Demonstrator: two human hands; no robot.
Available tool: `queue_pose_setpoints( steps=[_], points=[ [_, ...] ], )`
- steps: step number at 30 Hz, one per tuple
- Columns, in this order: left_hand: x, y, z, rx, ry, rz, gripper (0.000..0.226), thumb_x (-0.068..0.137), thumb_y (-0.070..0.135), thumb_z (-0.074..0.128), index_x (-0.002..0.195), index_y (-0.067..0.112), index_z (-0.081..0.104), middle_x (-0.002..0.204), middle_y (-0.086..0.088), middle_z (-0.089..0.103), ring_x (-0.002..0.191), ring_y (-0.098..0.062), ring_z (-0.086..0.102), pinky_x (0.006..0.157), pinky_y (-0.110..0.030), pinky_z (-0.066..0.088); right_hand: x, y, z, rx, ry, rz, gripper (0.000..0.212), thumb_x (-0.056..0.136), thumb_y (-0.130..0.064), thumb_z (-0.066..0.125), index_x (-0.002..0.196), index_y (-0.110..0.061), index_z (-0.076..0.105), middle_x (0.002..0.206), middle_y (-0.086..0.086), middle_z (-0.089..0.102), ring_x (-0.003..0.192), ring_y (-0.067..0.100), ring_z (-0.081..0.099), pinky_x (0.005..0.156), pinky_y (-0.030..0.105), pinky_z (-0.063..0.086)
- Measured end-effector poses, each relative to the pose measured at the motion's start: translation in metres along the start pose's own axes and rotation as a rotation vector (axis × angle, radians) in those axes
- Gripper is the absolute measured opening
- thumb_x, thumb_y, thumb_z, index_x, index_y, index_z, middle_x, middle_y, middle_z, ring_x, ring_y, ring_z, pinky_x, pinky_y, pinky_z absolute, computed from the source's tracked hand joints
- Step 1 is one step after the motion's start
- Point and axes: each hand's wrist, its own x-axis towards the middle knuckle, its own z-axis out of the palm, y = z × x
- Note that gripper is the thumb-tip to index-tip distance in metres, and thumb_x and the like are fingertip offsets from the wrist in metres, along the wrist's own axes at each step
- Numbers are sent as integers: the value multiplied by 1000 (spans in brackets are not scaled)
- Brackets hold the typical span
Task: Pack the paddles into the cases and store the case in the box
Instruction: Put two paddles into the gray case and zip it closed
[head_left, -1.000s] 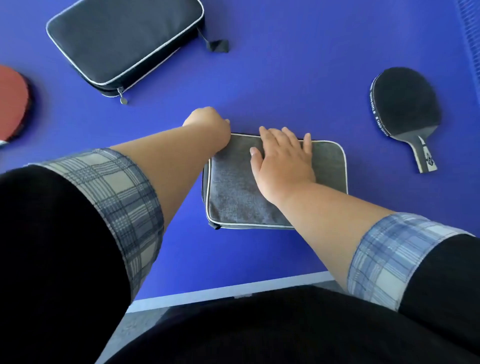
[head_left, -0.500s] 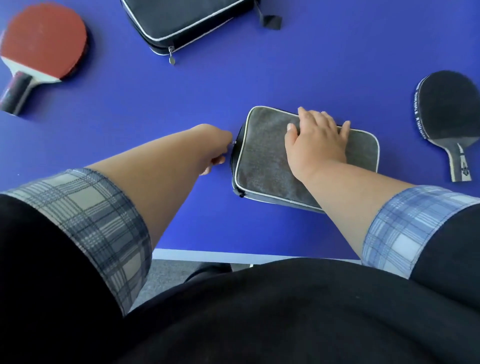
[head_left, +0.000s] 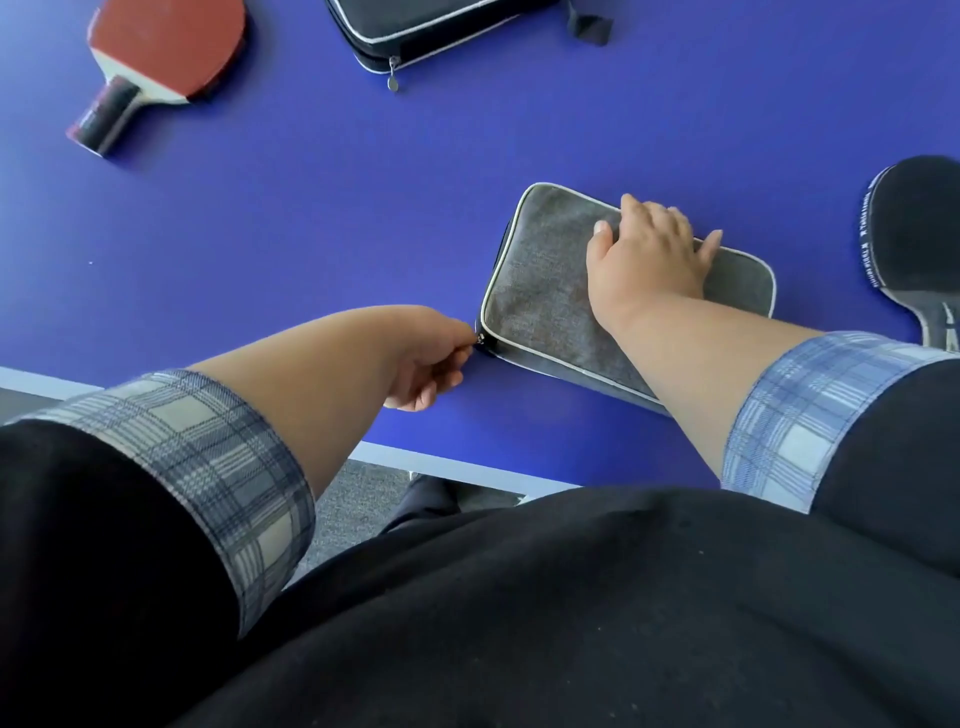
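One blue table (head_left: 311, 234) bears a grey case (head_left: 540, 291).

Worn on the head, facing forward and steeply down, past the wearer's own dark torso (head_left: 571, 623) onto a blue tabletop (head_left: 311, 234). Close enough to fill the middle of the frame with both bare forearms, placing left hand (head_left: 431, 358) and right hand (head_left: 649, 254) near centre at a grey case (head_left: 540, 291). Wide-angled and rolled slightly, tipping the tabletop's near edge down toward the right. Reaches far enough to catch most of a red paddle (head_left: 166, 47) at upper left, but cuts a black case (head_left: 431, 31) at the top border and a black paddle (head_left: 914, 234) at the right border. Takes in a strip of grey floor (head_left: 353, 499) below that edge.
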Motion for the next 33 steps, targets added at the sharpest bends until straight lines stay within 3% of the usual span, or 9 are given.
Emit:
queue_pose_setpoints(
  steps=[7, 9, 11, 14, 16, 18, 24, 26, 33],
  points=[
    [-6, -3, 6, -6, 77, 30, 31, 97, 46, 53, 77, 23, 54, 65, 9, 55, 59, -9, 52, 51, -21, 33, 3, 0, -8, 54, -68, 2, 59, 101, -50, 31, 153, -23, 34, 158, 1, 37, 150, 26, 21, 119, 63, 4],
    [-11, 0, 8, 84, 265, 125, 14, 94, 30, 60, 93, 16, 60, 90, 5, 64, 74, -14, 60, 57, -25, 43, 4, 5, -17, 155, -98, 23, 61, 99, -52, 40, 153, -23, 33, 160, 0, 32, 151, 25, 18, 119, 60, 6],
    [-20, 14, 10, 198, 479, 261, 29, 91, 17, 54, 120, 16, 59, 113, -1, 63, 85, -20, 62, 60, -27, 45, -2, 20, -29, 281, -50, 107, 65, 96, -51, 47, 153, -23, 32, 162, 1, 28, 151, 24, 19, 120, 55, 14],
    [-30, 37, 20, 242, 465, 425, 49, 92, 29, 43, 141, 24, 45, 112, 0, 60, 80, -21, 60, 58, -26, 42, -26, 56, -43, 455, 43, 420, 68, 93, -44, 52, 154, -22, 31, 162, 3, 30, 148, 24, 27, 118, 49, 24],
    [-34, 49, 34, 253, 400, 450, 46, 93, 36, 47, 136, 21, 49, 96, 3, 58, 86, -24, 62, 71, -32, 51, -50, 77, -47, 611, -36, 669, 68, 90, -40, 56, 152, -20, 34, 156, 6, 37, 140, 30, 38, 113, 49, 34],
    [-28, 58, 44, 252, 355, 467, 38, 91, 34, 54, 125, 18, 55, 95, -1, 60, 90, -26, 61, 78, -37, 53, -73, 81, -50, 803, -132, 787, 58, 86, -35, 60, 139, -17, 48, 142, 10, 51, 123, 34, 54, 103, 48, 46],
    [-33, 88, 80, 436, 350, 588, 22, 82, 23, 56, 103, 21, 52, 88, -11, 61, 59, -28, 55, 37, -24, 41, -102, 108, -66, 1014, -27, 980, 52, 79, -41, 70, 122, -15, 57, 125, 9, 58, 107, 33, 63, 94, 45, 53],
    [-44, 108, 104, 556, 350, 677, 21, 82, 22, 54, 103, 20, 54, 87, -11, 61, 56, -28, 55, 34, -22, 38, -116, 130, -73, 1116, 59, 1054, 49, 79, -41, 70, 121, -18, 57, 122, 6, 59, 104, 31, 63, 91, 44, 54],
    [-85, 180, 263, 888, 329, 922, 32, 82, 22, 54, 114, 15, 53, 103, -11, 60, 90, -37, 60, 82, -46, 55, -162, 240, -95, 1496, 388, 1265, 31, 84, -35, 67, 107, -28, 48, 92, -5, 61, 75, 13, 59, 55, 28, 42]
  ],
)
